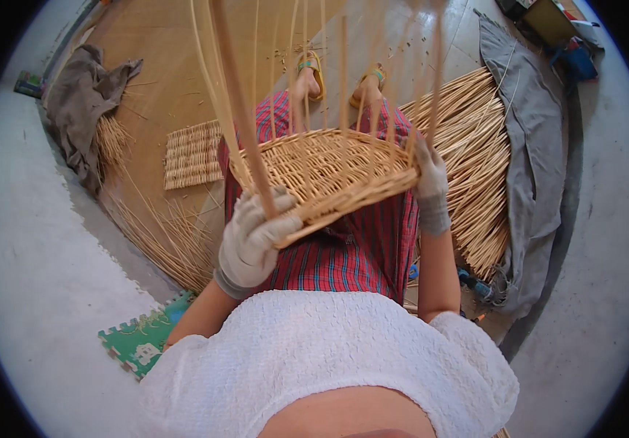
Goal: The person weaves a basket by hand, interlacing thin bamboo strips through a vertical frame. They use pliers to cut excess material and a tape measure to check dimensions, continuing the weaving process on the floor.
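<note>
Our gloved left hand and right hand grip a rounded, ridged wicker base with slender rods; reeds cover the floor.

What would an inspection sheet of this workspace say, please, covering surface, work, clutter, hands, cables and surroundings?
Surface: brown floor, with a flat woven panel lying on it at left.
Job's things: curved wicker piece held over the lap, thin stakes standing up from it; a thicker rod rises at its left end.
Clutter: loose rods at left; large rod bundle at right, beside a grey cloth.
Hands: both gloved; left hand grips the wicker piece's left end, right hand its right end.
Cables: nothing seen.
Surroundings: green foam mat at lower left; blue container at upper right.
</note>
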A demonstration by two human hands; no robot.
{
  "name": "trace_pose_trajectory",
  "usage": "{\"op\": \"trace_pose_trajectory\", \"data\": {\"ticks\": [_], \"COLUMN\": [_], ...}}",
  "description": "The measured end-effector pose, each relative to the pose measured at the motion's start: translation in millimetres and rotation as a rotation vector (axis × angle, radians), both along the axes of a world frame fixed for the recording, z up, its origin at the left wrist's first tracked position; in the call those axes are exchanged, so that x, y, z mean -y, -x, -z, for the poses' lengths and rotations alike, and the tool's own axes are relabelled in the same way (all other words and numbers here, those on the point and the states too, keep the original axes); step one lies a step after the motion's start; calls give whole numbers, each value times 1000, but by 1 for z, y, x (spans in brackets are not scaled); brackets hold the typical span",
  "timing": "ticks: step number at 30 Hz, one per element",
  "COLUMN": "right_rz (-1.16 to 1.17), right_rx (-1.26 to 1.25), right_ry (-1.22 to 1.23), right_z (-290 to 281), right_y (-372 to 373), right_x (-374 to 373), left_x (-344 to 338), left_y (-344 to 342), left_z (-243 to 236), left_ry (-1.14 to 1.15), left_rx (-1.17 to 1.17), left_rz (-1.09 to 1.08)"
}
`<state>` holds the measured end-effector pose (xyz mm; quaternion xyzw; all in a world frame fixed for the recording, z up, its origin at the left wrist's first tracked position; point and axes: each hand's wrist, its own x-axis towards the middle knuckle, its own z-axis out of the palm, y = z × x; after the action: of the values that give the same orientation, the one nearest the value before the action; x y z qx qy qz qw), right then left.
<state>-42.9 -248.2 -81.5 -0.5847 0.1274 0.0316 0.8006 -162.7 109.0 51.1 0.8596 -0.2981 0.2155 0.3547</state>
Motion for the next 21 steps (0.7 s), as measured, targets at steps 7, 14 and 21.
{"op": "trace_pose_trajectory", "data": {"ticks": [7,14,21], "right_rz": [323,264,186], "right_rx": [286,447,507], "right_ry": [280,670,948], "right_z": [26,29,-21], "right_y": [79,77,52], "right_x": [-30,-68,-84], "left_x": [-30,-60,-44], "left_y": [6,-27,-37], "left_z": [39,127,129], "left_ry": [37,897,905], "left_rx": [-321,-658,-344], "left_rz": [43,-233,-534]}}
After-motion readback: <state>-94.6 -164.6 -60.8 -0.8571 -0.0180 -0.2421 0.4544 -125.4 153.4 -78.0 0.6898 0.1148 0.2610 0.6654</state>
